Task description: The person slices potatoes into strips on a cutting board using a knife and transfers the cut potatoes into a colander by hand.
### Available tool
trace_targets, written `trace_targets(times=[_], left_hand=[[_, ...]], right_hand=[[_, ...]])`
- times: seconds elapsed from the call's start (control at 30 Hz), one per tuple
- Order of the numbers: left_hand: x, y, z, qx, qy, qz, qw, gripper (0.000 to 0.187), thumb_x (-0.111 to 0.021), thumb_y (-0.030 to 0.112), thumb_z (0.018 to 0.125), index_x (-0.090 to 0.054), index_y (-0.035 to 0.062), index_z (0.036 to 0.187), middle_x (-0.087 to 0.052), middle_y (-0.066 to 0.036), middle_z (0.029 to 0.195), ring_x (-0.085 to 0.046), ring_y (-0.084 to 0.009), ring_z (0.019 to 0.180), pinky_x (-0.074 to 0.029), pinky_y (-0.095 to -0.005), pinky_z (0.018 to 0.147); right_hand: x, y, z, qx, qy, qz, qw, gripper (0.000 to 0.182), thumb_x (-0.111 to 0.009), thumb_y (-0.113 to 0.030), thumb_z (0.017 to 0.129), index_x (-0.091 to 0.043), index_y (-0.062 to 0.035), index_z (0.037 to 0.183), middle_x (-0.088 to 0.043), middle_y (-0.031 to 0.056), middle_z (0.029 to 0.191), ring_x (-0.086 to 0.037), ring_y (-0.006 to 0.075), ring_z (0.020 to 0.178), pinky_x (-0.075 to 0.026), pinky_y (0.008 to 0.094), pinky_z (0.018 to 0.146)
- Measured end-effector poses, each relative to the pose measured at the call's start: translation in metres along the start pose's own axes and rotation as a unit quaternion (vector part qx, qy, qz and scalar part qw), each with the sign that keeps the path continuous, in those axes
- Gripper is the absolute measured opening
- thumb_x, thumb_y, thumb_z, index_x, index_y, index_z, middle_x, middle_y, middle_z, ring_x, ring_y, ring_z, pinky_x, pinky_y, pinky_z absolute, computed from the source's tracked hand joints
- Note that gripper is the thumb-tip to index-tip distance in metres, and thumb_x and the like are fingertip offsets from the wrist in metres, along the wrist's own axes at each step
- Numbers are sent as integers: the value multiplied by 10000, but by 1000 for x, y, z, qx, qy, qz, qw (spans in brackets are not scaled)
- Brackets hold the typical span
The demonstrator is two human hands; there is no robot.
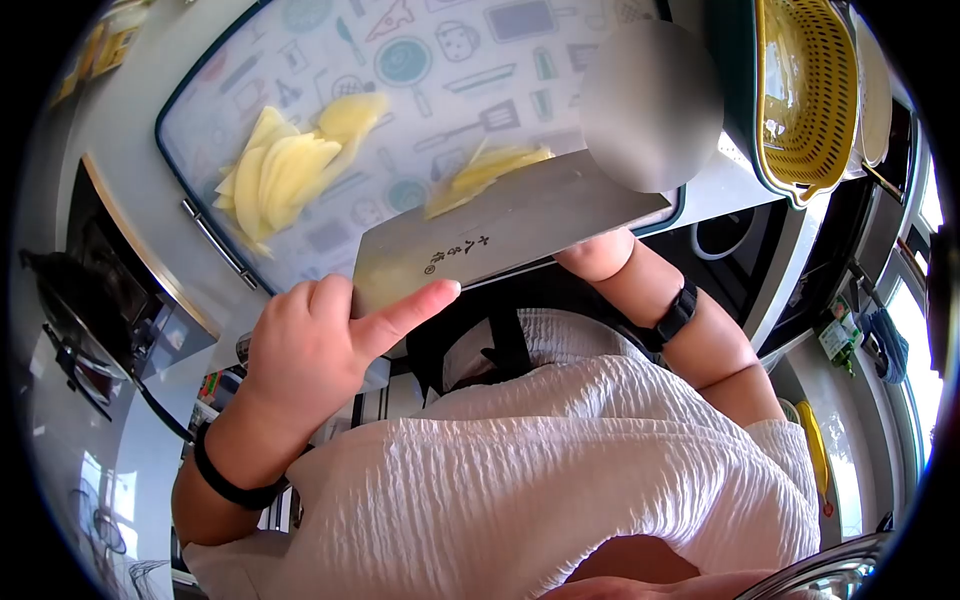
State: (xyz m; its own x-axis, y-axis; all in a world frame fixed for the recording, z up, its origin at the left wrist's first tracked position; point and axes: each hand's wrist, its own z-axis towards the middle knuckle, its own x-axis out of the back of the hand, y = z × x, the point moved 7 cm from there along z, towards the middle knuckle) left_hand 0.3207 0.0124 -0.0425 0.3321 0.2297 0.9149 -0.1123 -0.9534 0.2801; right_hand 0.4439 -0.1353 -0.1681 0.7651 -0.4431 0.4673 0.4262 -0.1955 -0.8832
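Observation:
My left hand [310, 335], with a black band on its wrist, is closed at the handle end of a broad cleaver [520, 225]. One digit stretches along the blade's face. My right hand [600, 255] is behind the blade's far end, a black watch on its wrist; its fingers are hidden by the blade and a grey blurred patch. Below the cleaver lies a patterned cutting board [440, 120] with a dark rim. Thin pale yellow slices, apparently potato [485, 178], sit along the blade's upper edge, partly covered by it. A fanned pile of similar slices [280, 175] rests further left.
At the right, a yellow perforated basket [825, 100] sits beside the board in a dark green container [735, 60]. A dark pan [75, 300] stands on the left. The grey blurred oval [650, 105] covers the board's right side.

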Motion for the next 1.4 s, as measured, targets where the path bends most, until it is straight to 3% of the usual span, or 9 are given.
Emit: trace_targets(times=[0.13, 0.33, 0.43, 0.53, 0.87, 1.0, 1.2, 1.3, 1.4], left_hand=[[0, 0, 4, -5, 0, 8, 1000, 720, -613, 98, 833, -417, 435, 1439, -298, -2, 696, -397, -163, 552, -366, -281, 441], [-10, 1, 33, 1, -11, -9, 1000, 595, -620, 66, 812, -569, 362, 1326, -407, -24, 754, -498, -225, 667, -432, -349, 579], [-6, 4, 29, -10, -43, 0, 999, 554, -629, 87, 830, -578, 351, 1314, -429, -21, 756, -508, -227, 674, -430, -350, 584], [-4, 3, 12, -9, -7, -33, 999, 708, -579, 82, 841, -421, 432, 1436, -321, -9, 710, -403, -174, 557, -373, -293, 465], [-2, 0, 1, -10, -26, -14, 1000, 708, -597, 73, 847, -420, 413, 1442, -295, -4, 717, -394, -168, 578, -368, -285, 465], [-5, 1, 10, 7, -53, -22, 998, 600, -638, 79, 814, -556, 371, 1332, -398, -34, 727, -487, -234, 647, -422, -353, 549], [-10, -1, 37, 0, -9, -14, 1000, 691, -626, 25, 774, -522, 368, 1365, -414, -41, 725, -491, -241, 628, -432, -351, 540], [-11, -7, 40, 16, -2, -13, 1000, 720, -614, 1, 773, -499, 369, 1382, -433, -48, 715, -506, -257, 610, -448, -370, 528], [-11, -10, 40, 43, 16, -29, 999, 754, -604, -8, 775, -457, 372, 1409, -461, -61, 706, -529, -278, 599, -468, -397, 523]], right_hand=[[7, 0, -7, -1, 1, -13, 1000, 251, -674, -92, 790, -687, -52, 1038, -668, 122, 1032, -624, 335, 938, -503, 420, 826], [23, -10, -15, 16, -8, -47, 999, 251, -657, -83, 791, -684, -49, 1038, -668, 121, 1026, -625, 332, 924, -505, 418, 817], [27, -9, -10, -6, 0, 6, 1000, 248, -648, -72, 787, -684, -51, 1032, -668, 120, 1015, -624, 329, 906, -505, 414, 797], [17, -5, -8, -10, 6, 14, 1000, 250, -651, -73, 784, -684, -52, 1031, -667, 120, 1020, -622, 331, 912, -504, 413, 802], [0, 13, -14, -45, 7, 42, 998, 258, -660, -75, 773, -686, -56, 1028, -665, 121, 1038, -616, 339, 932, -501, 409, 816], [6, 21, -29, -86, 20, 58, 994, 261, -663, -76, 768, -687, -58, 1027, -664, 122, 1045, -614, 343, 939, -499, 407, 821], [24, -7, -15, 12, -38, -17, 999, 259, -702, -80, 761, -688, -69, 1020, -663, 84, 1045, -616, 317, 942, -509, 384, 817], [23, -26, -9, 142, 17, -132, 981, 252, -742, -102, 742, -692, -97, 989, -647, 40, 1006, -615, 272, 903, -517, 365, 774], [25, -32, -4, 128, 30, -140, 981, 277, -784, -81, 692, -697, -97, 954, -631, 42, 950, -605, 266, 866, -515, 357, 762]])
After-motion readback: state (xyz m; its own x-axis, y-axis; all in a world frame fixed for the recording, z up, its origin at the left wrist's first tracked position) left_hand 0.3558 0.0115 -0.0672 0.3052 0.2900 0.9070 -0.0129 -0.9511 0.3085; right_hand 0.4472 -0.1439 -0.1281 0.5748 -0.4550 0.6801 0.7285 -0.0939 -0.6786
